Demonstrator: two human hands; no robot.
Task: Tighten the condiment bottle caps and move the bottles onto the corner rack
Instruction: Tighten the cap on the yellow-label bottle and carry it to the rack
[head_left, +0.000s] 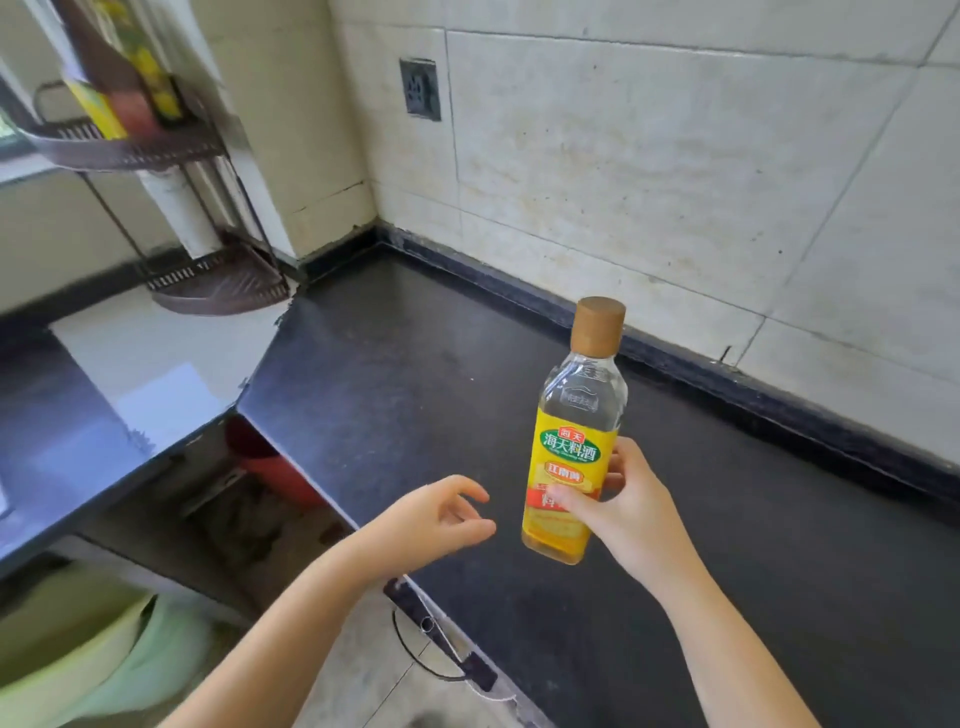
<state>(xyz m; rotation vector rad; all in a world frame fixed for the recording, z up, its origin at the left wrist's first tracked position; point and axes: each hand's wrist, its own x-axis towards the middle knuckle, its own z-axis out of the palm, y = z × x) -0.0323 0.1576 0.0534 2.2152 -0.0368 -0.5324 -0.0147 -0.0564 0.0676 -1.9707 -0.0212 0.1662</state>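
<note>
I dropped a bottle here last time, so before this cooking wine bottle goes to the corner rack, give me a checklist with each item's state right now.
1. Right hand holds the cooking wine bottle: ok, fingers wrapped round the label.
2. Cap seated on the neck: ok; tightness: cannot tell.
3. Bottle upright: ok, only slightly tilted.
4. Left hand free to twist the cap: ok, open and holding nothing.
5. Corner rack has room: cannot tell, the upper shelf already holds bottles and is blurred.
</note>
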